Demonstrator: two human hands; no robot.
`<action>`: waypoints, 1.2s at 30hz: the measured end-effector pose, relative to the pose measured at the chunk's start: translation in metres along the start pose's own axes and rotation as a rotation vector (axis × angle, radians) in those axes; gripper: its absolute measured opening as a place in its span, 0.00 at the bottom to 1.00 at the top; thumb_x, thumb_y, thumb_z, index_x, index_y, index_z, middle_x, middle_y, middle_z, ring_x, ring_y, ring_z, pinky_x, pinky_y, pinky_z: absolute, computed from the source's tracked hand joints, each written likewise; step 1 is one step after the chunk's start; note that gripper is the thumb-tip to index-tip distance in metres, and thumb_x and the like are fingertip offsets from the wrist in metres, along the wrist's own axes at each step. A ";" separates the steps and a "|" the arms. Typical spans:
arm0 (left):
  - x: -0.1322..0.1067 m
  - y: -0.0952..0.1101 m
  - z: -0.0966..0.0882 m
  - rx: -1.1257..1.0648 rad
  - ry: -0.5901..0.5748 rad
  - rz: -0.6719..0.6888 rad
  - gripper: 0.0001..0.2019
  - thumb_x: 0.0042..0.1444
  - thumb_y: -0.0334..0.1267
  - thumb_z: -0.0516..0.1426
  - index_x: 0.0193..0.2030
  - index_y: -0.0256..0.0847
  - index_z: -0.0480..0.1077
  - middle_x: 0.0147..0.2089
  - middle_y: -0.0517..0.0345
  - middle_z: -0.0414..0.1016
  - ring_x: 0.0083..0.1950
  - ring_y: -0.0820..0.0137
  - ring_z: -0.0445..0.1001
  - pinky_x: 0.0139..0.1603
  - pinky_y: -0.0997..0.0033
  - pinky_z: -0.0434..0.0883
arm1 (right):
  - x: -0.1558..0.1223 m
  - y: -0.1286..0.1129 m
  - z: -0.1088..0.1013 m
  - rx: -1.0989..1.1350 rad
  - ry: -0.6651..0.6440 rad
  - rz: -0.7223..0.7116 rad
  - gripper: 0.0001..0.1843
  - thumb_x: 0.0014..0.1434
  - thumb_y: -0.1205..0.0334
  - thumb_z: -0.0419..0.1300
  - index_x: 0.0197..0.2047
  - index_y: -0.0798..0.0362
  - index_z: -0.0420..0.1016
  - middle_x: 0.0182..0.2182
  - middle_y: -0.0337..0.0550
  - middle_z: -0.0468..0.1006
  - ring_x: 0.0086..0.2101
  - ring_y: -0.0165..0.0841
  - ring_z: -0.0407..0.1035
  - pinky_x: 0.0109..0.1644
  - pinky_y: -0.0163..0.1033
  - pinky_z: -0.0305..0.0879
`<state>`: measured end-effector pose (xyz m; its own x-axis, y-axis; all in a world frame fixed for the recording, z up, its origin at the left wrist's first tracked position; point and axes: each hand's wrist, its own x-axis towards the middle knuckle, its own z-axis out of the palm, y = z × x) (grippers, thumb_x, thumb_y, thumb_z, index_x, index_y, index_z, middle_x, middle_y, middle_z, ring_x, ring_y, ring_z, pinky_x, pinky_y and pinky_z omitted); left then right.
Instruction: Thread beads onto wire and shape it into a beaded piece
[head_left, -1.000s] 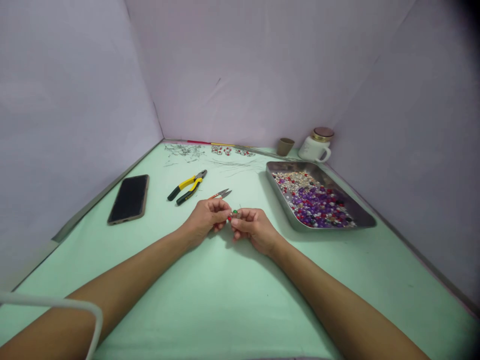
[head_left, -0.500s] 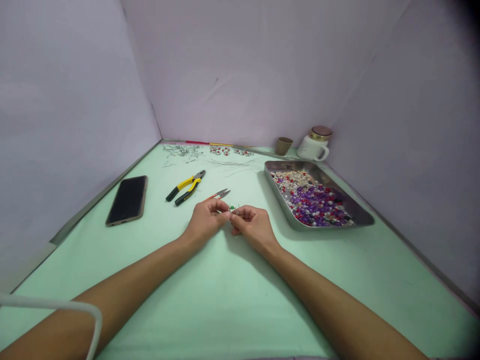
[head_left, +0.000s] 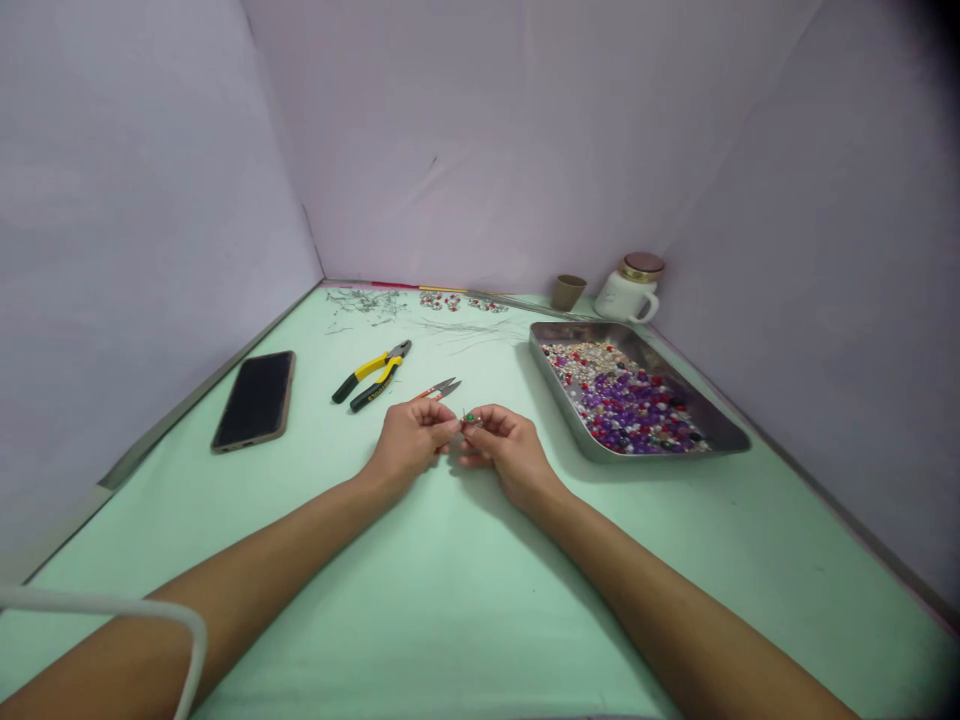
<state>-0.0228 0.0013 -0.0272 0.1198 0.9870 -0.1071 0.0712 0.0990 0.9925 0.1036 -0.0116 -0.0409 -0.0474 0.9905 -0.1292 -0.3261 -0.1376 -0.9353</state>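
Both hands meet over the middle of the table, fingertips close together. Between them is a small beaded piece (head_left: 471,418) with a green bead and what looks like a bit of thin wire; its finer parts are too small to make out. My left hand (head_left: 412,437) is closed, thumb and forefinger pinched at the piece's left side. My right hand (head_left: 508,450) pinches it from the right, the lower fingers curled. Just beyond my left fingers lie thread snips (head_left: 444,387) with orange-red handles, partly hidden by that hand.
Yellow-black pliers (head_left: 375,375) and a phone (head_left: 255,400) lie left. A metal tray (head_left: 577,440) of mixed beads stands right, a lidded mug (head_left: 626,294) and brown cup (head_left: 568,292) behind it. Wire pieces (head_left: 367,305) and beaded rings (head_left: 450,301) lie along the back. A white cable (head_left: 112,605) crosses lower left.
The green bead has shifted slightly right, towards my right fingertips, and the beaded piece has turned a little. My right fingers have changed their hold slightly. Nothing else has moved.
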 end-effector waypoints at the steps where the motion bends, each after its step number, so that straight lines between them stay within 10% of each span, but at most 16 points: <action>1: 0.000 0.000 0.000 0.013 0.002 0.014 0.05 0.40 0.34 0.58 0.22 0.36 0.65 0.14 0.66 0.62 0.14 0.81 0.57 0.14 0.80 0.55 | 0.000 0.000 0.000 0.018 -0.001 0.011 0.11 0.35 0.64 0.65 0.24 0.55 0.68 0.19 0.34 0.69 0.20 0.26 0.66 0.23 0.35 0.68; 36: 0.002 -0.004 -0.001 0.087 -0.079 0.178 0.05 0.47 0.35 0.53 0.25 0.37 0.62 0.16 0.66 0.63 0.17 0.80 0.61 0.18 0.80 0.61 | -0.001 0.004 0.001 0.123 -0.041 0.030 0.15 0.37 0.64 0.67 0.29 0.57 0.70 0.18 0.35 0.74 0.17 0.24 0.67 0.23 0.30 0.67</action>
<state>-0.0239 0.0030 -0.0314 0.2148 0.9747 0.0615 0.1267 -0.0903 0.9878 0.1017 -0.0129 -0.0442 -0.0964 0.9854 -0.1407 -0.4375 -0.1689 -0.8832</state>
